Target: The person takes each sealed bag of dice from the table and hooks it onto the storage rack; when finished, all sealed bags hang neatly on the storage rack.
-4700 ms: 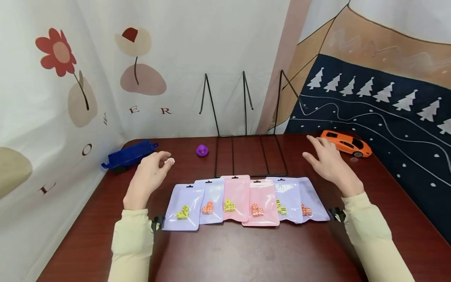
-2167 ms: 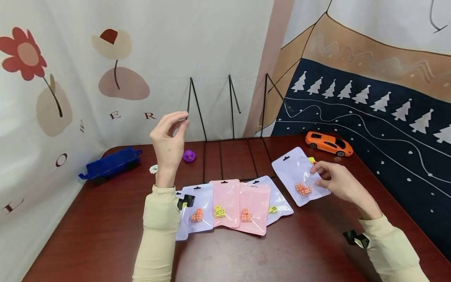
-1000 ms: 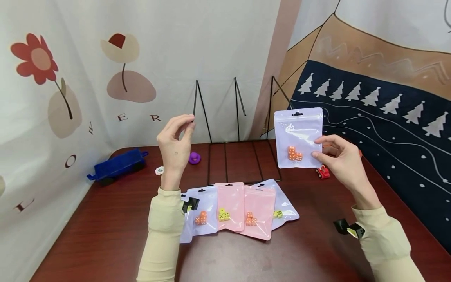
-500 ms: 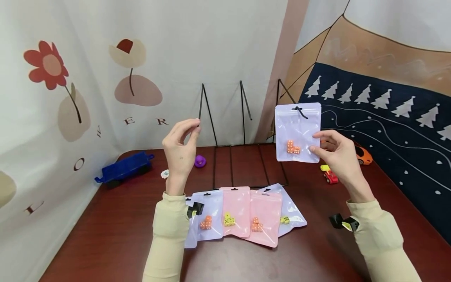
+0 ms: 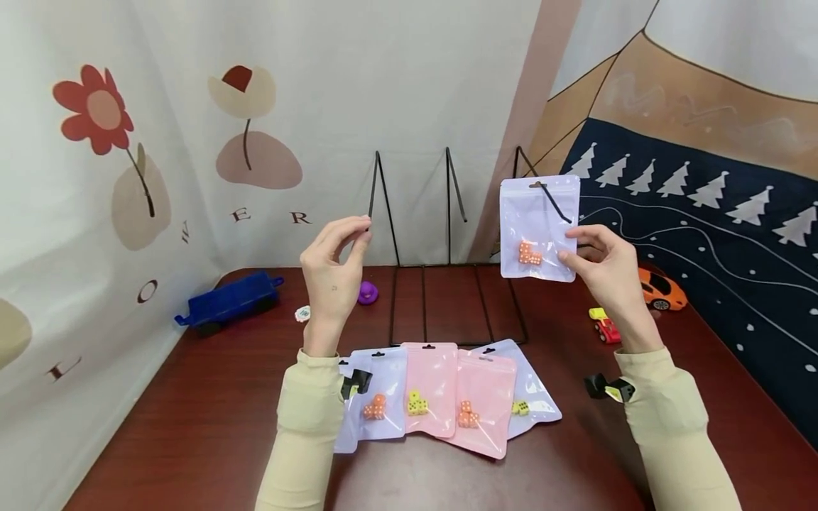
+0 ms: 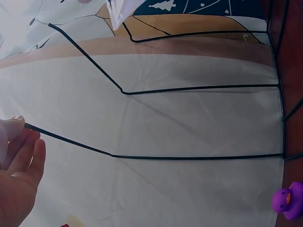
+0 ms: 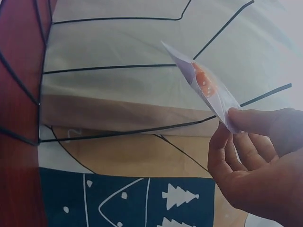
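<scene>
A black wire rack (image 5: 449, 213) with three upright prongs stands at the back of the table. My left hand (image 5: 332, 277) pinches the tip of its left prong (image 6: 68, 140) between thumb and fingers. My right hand (image 5: 607, 273) holds a lavender zip bag (image 5: 514, 220) by its lower right edge, raised well off the table. Orange dice (image 5: 529, 254) show through its front. The right prong (image 5: 556, 202) passes through the bag's hang hole, its tip sticking out in front. From the right wrist view the bag (image 7: 189, 71) appears nearly edge-on.
Overlapping lavender and pink bags (image 5: 429, 369) with yellow or orange dice lie before the rack. A blue trailer (image 5: 230, 301), a white scalloped piece (image 5: 303, 313) and a purple duck (image 5: 367, 292) are left; an orange car (image 5: 661, 289) and red-yellow toy (image 5: 607, 330) are right.
My right hand has picked up the rightmost lavender bag and lifted it onto the right prong, which now comes farther through its hole. My left hand released the white piece and took the left prong.
</scene>
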### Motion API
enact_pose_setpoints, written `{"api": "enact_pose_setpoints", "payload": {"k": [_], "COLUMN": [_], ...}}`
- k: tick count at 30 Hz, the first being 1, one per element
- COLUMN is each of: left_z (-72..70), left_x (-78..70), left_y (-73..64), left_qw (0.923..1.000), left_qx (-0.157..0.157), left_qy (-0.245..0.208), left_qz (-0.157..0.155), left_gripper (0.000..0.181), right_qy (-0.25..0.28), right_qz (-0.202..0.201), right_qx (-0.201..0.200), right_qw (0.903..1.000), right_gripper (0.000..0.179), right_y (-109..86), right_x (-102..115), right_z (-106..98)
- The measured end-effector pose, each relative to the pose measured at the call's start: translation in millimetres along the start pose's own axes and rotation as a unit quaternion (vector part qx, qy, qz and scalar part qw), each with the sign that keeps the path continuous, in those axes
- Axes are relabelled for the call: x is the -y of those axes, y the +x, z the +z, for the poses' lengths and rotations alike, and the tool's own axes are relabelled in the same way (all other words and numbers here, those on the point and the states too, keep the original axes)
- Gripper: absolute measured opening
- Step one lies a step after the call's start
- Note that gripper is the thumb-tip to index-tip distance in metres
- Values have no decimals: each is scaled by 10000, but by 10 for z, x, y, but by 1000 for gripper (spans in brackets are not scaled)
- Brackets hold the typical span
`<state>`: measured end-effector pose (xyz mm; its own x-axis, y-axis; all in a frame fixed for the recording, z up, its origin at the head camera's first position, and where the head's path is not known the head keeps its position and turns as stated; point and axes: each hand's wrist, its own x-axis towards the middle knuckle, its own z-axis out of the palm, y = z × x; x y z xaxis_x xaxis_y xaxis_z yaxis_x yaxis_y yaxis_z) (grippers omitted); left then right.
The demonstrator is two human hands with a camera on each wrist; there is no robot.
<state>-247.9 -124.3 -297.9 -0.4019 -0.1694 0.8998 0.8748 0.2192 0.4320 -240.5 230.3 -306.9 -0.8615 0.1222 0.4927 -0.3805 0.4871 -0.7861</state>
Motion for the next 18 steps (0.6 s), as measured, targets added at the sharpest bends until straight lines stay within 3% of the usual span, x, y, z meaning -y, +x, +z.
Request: {"api": "enact_pose_setpoints", "payload": {"k": [8,18], "left_z": [71,-3], "left_x": [-3,-22], "left_y": [-20,-9], "left_qw": [10000,9999], "left_qx": [66,107], "left_qy": [-56,102], "left_qz": [-2,24], "left_gripper": [18,18], "right_qy": [90,606], "right_qz": [114,188], "right_qx": [-9,-190], "right_qw": [9999,9978], "right_gripper": [39,36], "right_y": [165,352], "right_x": [-123,-182], "right_z": [48,248]}}
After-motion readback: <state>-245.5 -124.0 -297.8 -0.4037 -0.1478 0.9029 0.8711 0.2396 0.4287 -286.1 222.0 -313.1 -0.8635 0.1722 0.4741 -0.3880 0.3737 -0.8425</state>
